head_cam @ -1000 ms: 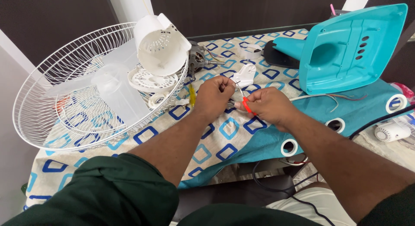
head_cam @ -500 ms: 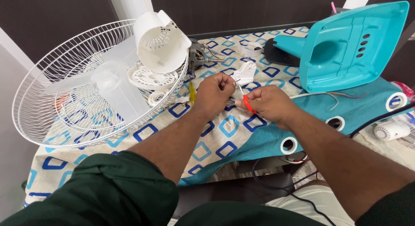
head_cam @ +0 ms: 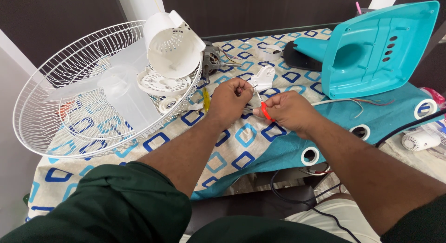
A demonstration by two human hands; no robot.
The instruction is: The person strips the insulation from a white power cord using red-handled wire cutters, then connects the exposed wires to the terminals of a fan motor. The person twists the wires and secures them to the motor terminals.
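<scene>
My left hand (head_cam: 230,99) is closed around thin wires just in front of a small white plastic part (head_cam: 263,78) lying on the patterned cloth (head_cam: 241,145). My right hand (head_cam: 288,111) grips a small tool with red handles (head_cam: 265,111); its metal tip points up toward the wires between the two hands. A yellow-handled tool (head_cam: 206,98) lies on the cloth beside my left hand. Both hands work close together, nearly touching.
A white wire fan guard (head_cam: 69,108) with clear blades (head_cam: 125,94) lies at the left, a white motor housing (head_cam: 173,44) resting on it. The bare fan motor (head_cam: 214,61) sits behind. A teal fan base (head_cam: 376,47) stands at right, with loose wires (head_cam: 367,102) and a black cable (head_cam: 404,127).
Both hands have shifted slightly up and away from me, toward the white plastic part. The grip on wires and red-handled tool is unchanged.
</scene>
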